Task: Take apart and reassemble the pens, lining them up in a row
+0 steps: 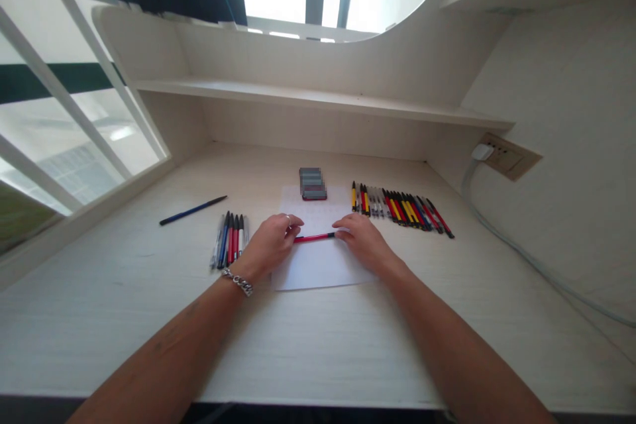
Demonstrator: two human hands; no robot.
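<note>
Both my hands hold one red pen [314, 237] level over a white sheet of paper [318, 265] at the desk's middle. My left hand [268, 245], with a ring and a chain bracelet, pinches the pen's left end. My right hand [362, 240] pinches its right, dark-tipped end. Left of my left hand lies a small group of several pens [230, 240], blue, red and clear. To the right of my right hand a long row of several pens [402, 209], yellow, red and black, lies side by side.
A single dark blue pen [193, 210] lies apart at the left. A phone [313, 183] rests at the paper's far edge. A white cable [521, 248] runs from a wall socket [507, 156] along the right. A shelf [318, 101] hangs above the desk [318, 344].
</note>
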